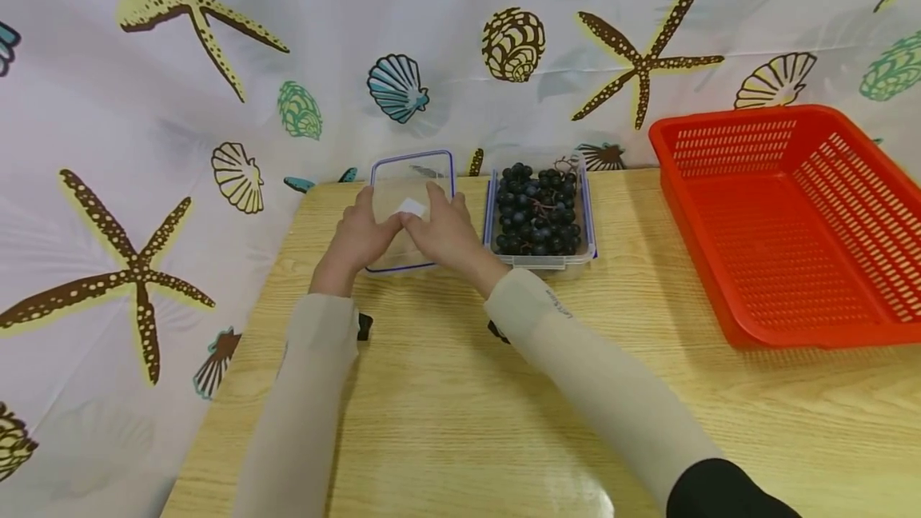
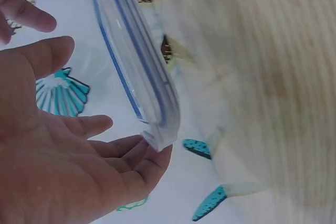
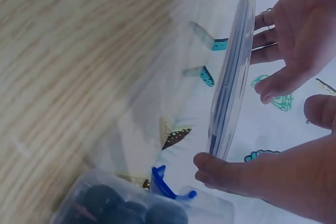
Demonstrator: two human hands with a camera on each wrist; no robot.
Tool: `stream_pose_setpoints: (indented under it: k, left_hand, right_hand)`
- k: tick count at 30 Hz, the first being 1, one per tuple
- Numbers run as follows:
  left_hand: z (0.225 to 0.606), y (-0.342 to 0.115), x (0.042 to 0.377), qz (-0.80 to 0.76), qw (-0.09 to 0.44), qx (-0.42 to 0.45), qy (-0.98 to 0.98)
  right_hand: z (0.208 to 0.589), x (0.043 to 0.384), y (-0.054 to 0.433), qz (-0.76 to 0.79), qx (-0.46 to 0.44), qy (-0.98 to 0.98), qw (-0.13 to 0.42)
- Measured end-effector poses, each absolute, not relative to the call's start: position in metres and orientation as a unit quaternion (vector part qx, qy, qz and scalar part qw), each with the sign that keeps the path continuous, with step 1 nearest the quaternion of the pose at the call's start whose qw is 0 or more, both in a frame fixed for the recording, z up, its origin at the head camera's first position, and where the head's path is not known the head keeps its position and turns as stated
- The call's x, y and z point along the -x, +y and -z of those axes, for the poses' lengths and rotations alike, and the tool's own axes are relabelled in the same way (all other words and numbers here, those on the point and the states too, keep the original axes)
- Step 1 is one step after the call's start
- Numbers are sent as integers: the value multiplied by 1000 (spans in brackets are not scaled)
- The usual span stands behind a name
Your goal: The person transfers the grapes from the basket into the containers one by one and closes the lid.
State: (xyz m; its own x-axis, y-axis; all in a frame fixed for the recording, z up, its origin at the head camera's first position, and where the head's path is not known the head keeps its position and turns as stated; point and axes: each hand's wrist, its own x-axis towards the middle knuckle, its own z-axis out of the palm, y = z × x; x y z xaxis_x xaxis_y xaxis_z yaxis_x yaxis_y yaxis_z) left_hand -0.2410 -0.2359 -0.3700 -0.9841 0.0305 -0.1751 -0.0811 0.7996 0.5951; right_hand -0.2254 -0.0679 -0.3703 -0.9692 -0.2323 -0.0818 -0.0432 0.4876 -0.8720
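Observation:
A clear rectangular plastic lid [image 1: 403,182] with a blue seal is held above the table, below the patterned cloth. My left hand [image 1: 363,232] holds its left edge; the left wrist view shows bent fingertips [image 2: 155,163] at one corner. On the lid's right side, my right hand [image 1: 446,234] holds the edge, and the right wrist view shows its fingertips [image 3: 207,169] against one end. Both thumbs stay off the lid's face and come close together over it. Right of the lid stands a clear container [image 1: 586,214] of dark grapes [image 1: 536,210].
A red slotted plastic basket [image 1: 694,262] sits on the right side of the wooden table [image 1: 432,406]. White cloth [image 1: 446,38] printed with starfish and shells hangs behind and at the left. A blue clip [image 3: 168,184] sticks out from the grape container.

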Motion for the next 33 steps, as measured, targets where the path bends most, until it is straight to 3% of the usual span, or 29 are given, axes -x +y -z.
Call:
stream_pose_setpoints:
  k: [16,29,33]
  left_hand:
    - [341,-218,223,-372,-43,-17,927]
    - [329,-207,210,-423,-72,-20,903]
    - [329,-205,207,-434,-103,-41,894]
  right_hand:
    - [341,220,-36,544,71,835,38]
    - [324,217,-16,608,26,794,-5]
    - [323,214,-13,623,26,782,-22]
